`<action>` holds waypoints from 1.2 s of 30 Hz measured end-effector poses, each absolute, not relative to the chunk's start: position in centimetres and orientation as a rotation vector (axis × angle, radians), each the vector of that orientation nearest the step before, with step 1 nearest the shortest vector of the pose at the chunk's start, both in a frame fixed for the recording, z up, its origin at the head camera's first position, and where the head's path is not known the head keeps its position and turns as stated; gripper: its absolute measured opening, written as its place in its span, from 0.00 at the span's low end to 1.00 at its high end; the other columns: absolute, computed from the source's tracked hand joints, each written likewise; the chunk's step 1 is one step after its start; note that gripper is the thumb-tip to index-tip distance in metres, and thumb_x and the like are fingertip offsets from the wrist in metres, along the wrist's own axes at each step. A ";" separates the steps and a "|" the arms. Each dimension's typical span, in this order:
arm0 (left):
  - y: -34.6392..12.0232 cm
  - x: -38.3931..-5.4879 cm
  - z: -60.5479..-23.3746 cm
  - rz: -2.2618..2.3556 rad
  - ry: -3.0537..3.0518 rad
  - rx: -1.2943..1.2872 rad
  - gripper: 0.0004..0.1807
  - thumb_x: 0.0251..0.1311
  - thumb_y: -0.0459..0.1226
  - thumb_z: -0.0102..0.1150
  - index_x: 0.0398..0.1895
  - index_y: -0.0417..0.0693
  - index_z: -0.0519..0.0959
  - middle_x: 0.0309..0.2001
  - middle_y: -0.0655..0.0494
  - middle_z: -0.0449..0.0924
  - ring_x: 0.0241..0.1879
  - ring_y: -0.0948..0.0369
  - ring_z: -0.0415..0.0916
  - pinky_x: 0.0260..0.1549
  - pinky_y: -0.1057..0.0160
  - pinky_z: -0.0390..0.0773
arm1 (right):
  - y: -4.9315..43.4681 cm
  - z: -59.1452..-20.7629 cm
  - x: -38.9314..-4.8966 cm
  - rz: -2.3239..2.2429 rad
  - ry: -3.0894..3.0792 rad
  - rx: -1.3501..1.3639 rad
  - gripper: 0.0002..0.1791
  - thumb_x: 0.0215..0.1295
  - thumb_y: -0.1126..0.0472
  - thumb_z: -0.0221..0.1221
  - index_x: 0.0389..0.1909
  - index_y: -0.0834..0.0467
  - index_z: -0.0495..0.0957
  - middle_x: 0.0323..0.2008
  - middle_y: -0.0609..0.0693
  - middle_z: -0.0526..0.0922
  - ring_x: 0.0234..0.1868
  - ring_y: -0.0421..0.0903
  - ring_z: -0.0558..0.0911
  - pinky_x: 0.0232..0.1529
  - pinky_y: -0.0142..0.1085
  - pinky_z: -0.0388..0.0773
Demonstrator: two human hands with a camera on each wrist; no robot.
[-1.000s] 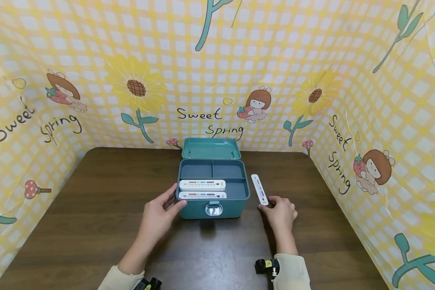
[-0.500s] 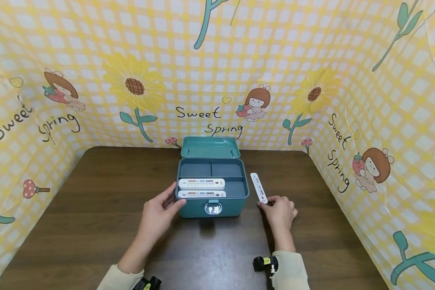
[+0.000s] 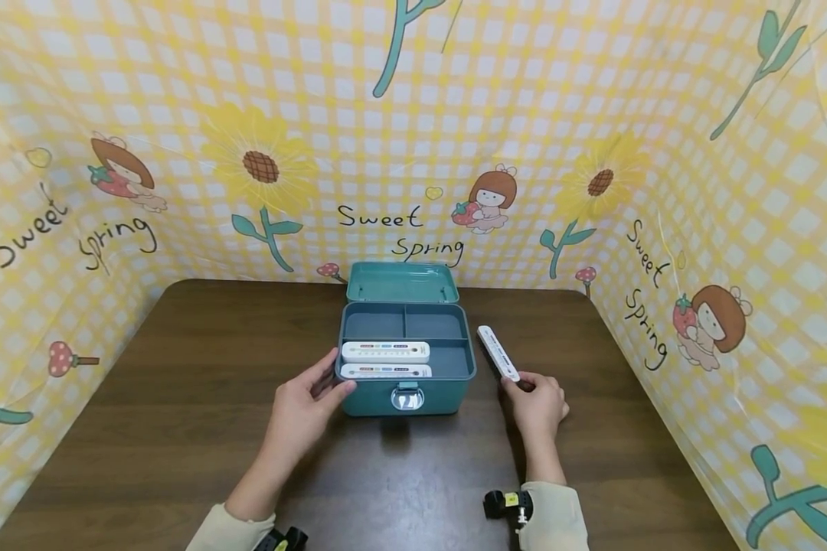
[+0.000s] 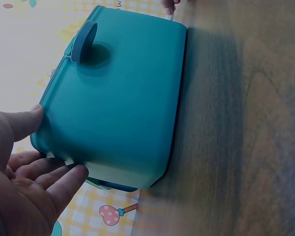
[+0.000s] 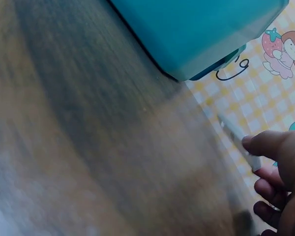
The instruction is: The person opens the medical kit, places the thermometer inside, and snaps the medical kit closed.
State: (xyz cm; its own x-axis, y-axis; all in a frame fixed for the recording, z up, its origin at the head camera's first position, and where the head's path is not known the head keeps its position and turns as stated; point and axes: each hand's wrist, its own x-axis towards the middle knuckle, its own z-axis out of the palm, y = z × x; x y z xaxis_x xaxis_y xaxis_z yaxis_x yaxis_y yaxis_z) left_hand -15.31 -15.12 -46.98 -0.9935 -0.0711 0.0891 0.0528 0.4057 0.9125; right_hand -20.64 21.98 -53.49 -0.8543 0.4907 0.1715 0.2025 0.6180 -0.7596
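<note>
A teal storage box (image 3: 441,399) stands with its lid raised, showing a grey divided tray. Two slim white sticks with coloured print, one (image 3: 386,352) behind the other (image 3: 386,371), lie in the tray's front compartment. My left hand (image 3: 303,413) holds the box's front left corner, thumb on the front and fingers along the side. To the right of the box, my right hand (image 3: 539,405) pinches the near end of a third slim white stick (image 3: 498,353) between thumb and fingers. That stick points away from me, tilted, in the right wrist view close over the table.
The box's open lid (image 3: 403,282) leans back towards the yellow checked cloth (image 3: 413,153) that walls the table on the back and sides. A clear latch (image 3: 407,398) hangs on the box front. The dark wooden table (image 3: 413,490) reflects light near me.
The white stick in my right hand has tilted, its near end rising and shifting right with the hand. My left hand stays on the box.
</note>
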 end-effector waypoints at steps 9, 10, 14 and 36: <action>-15.1 -15.4 -47.1 -1.661 -2.539 0.026 0.40 0.60 0.55 0.70 0.75 0.57 0.70 0.70 0.49 0.73 0.64 0.54 0.78 0.53 0.58 0.82 | 22.2 -53.1 -20.6 1.227 -2.296 -0.501 0.18 0.58 0.55 0.74 0.44 0.62 0.87 0.46 0.60 0.81 0.53 0.60 0.76 0.60 0.56 0.65; -15.1 -15.4 -47.1 -1.661 -2.539 0.027 0.40 0.61 0.54 0.70 0.75 0.57 0.70 0.70 0.49 0.73 0.64 0.54 0.78 0.53 0.58 0.82 | 22.2 -53.0 -20.6 1.248 -2.274 -0.493 0.18 0.58 0.57 0.74 0.45 0.63 0.87 0.45 0.61 0.81 0.52 0.60 0.77 0.58 0.54 0.67; -15.1 -15.4 -47.1 -1.657 -2.536 0.030 0.39 0.61 0.53 0.71 0.75 0.57 0.70 0.70 0.49 0.74 0.63 0.53 0.78 0.53 0.58 0.82 | 22.4 -52.5 -20.5 1.316 -2.210 -0.472 0.17 0.57 0.61 0.73 0.46 0.66 0.87 0.44 0.62 0.80 0.49 0.59 0.79 0.50 0.44 0.72; -15.2 -15.4 -47.3 -1.644 -2.527 0.025 0.39 0.60 0.53 0.71 0.74 0.57 0.71 0.69 0.49 0.75 0.62 0.54 0.79 0.52 0.58 0.83 | 23.8 -48.1 -19.2 1.562 -2.022 -0.310 0.18 0.60 0.65 0.73 0.51 0.64 0.86 0.47 0.56 0.80 0.50 0.42 0.77 0.49 0.24 0.70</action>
